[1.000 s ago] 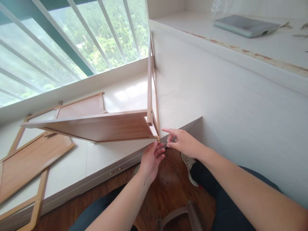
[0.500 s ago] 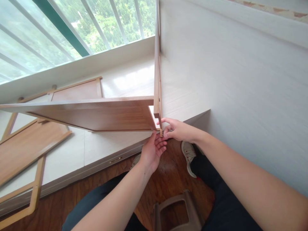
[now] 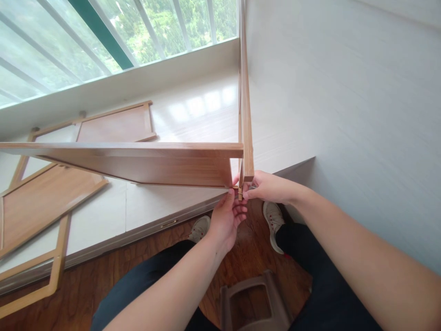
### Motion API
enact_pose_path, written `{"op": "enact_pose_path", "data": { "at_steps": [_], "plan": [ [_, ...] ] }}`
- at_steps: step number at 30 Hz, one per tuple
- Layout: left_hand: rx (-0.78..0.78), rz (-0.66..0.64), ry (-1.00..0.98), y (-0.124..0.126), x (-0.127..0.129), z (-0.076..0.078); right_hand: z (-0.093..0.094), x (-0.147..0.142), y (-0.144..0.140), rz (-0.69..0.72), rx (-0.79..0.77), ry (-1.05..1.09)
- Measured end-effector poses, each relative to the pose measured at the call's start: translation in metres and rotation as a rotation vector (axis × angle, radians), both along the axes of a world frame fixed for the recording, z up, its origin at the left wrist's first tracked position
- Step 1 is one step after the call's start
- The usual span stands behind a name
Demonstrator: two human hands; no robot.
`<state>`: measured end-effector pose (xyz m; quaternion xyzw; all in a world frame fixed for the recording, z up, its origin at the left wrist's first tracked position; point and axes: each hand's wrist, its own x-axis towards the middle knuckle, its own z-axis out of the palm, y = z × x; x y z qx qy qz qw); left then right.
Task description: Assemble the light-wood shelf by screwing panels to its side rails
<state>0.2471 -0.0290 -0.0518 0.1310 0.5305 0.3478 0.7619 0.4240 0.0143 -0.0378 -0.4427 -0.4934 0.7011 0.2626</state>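
Note:
A long wooden panel with a framed rim stands on edge, its right end close to an upright wooden frame. A short gold-coloured pin bridges the small gap between their lower corners. My left hand is at this joint, its thumb against the panel's lower corner and its fingers curled under the frame's end. On the frame's outer side, my right hand has its fingers bent around the lower end. A thin metal rod shows between them, partly hidden by the frame.
More wooden panels and a rounded wooden frame lie on the white ledge at left. A barred window is behind, a white wall at right. Below me stands a brown plastic stool on the wooden floor.
The upright frame's top edge has tilted toward the right, and the view has shifted slightly. Both hands stay at the same lower joint, where the gap and pin now show more clearly.

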Motion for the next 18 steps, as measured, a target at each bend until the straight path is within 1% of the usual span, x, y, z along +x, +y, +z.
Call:
{"op": "enact_pose_path", "data": {
  "at_steps": [7, 13, 15, 18],
  "plan": [
    [-0.012, -0.008, -0.005, -0.0027, 0.0024, 0.0007, 0.0017, 0.0023, 0.0005, -0.030, -0.019, 0.001],
    [0.029, 0.006, -0.006, -0.0051, 0.0063, -0.0019, 0.0015, 0.0008, 0.0000, -0.025, -0.008, 0.016],
    [0.038, 0.018, 0.002, -0.0046, 0.0078, -0.0018, 0.0001, 0.0014, -0.0003, -0.023, 0.021, 0.001],
    [0.042, 0.031, 0.033, -0.0025, 0.0094, -0.0002, -0.0010, 0.0035, -0.0006, -0.032, 0.105, -0.050]
  ]
}}
